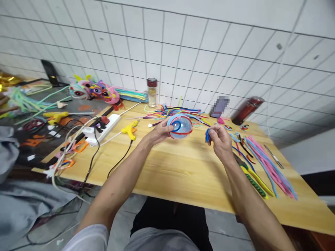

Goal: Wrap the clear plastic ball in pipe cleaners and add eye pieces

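Note:
My left hand (161, 131) is closed on the edge of a clear, rounded plastic piece (185, 124) trimmed with light blue and red pipe cleaner, with a dark blue ring on its left side. It is held above the wooden table. To the right, my right hand (220, 138) pinches a small coiled piece of blue pipe cleaner (207, 135) between thumb and fingers. The two hands are apart. Behind the clear piece lies a loose pile of many-coloured pipe cleaners (172, 113). Yellow-green-handled pliers (252, 179) lie beside my right forearm.
A yellow glue gun (129, 130) with its cord and a white power strip (107, 129) are on the left. At the back stand a glass bottle (152, 94) and a tilted red flask (247, 111). Pink and blue pipe cleaners (272, 167) lie right. Another person's grey clothing (28, 205) shows left.

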Tool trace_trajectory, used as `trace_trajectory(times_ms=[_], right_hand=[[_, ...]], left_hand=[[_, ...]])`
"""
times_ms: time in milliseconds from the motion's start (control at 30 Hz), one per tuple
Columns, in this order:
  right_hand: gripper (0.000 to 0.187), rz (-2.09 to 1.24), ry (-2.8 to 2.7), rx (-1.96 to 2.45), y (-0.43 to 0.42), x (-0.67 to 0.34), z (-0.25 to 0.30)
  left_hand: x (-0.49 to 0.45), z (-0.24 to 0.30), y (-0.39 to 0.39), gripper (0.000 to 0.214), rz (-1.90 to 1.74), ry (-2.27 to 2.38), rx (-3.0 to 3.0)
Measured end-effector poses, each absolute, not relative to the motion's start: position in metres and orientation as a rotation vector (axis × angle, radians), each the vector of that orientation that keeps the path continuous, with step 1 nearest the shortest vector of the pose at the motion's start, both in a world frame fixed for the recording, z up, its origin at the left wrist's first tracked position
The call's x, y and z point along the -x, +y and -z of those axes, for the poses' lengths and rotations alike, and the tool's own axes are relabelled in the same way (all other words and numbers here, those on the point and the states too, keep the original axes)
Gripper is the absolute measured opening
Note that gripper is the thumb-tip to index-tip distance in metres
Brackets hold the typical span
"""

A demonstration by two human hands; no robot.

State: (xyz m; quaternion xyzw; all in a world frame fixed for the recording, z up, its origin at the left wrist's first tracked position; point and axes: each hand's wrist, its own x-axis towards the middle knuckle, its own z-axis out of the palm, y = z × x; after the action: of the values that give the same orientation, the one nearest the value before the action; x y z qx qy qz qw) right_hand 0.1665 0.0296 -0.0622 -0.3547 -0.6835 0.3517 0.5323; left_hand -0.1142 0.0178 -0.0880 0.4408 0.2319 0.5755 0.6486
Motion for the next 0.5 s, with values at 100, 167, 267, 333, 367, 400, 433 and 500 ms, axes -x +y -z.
trace_trajectory(times_ms=[100, 167, 267, 333, 367, 400, 433, 500], right_hand=[[0.015, -0.721, -1.684, 0.855, 0.02, -0.179, 0.052], [0.011, -0.567, -1.797, 0.82, 0.017, -0.179, 0.049], [0.013, -0.352, -1.978, 0.676, 0.017, -0.175, 0.052], [0.015, -0.274, -2.052, 0.588, 0.019, -0.172, 0.058], [0.016, -0.251, -2.077, 0.56, 0.019, -0.171, 0.062], [0.017, -0.235, -2.099, 0.546, 0.02, -0.17, 0.065], [0.019, -0.224, -2.116, 0.543, 0.02, -0.169, 0.068], [0.021, -0.215, -2.13, 0.556, 0.02, -0.167, 0.073]], left_hand=[[0.096, 0.105, 0.018, 0.067, -1.172, 0.542, -0.969], [0.087, 0.112, 0.016, 0.07, -1.078, 0.549, -0.949], [0.076, 0.117, 0.012, 0.075, -0.991, 0.554, -0.958], [0.071, 0.118, 0.011, 0.077, -0.961, 0.568, -0.964], [0.069, 0.118, 0.011, 0.078, -0.952, 0.577, -0.962], [0.069, 0.119, 0.011, 0.079, -0.946, 0.586, -0.957], [0.068, 0.119, 0.011, 0.08, -0.946, 0.594, -0.95], [0.068, 0.119, 0.011, 0.082, -0.956, 0.609, -0.93]])
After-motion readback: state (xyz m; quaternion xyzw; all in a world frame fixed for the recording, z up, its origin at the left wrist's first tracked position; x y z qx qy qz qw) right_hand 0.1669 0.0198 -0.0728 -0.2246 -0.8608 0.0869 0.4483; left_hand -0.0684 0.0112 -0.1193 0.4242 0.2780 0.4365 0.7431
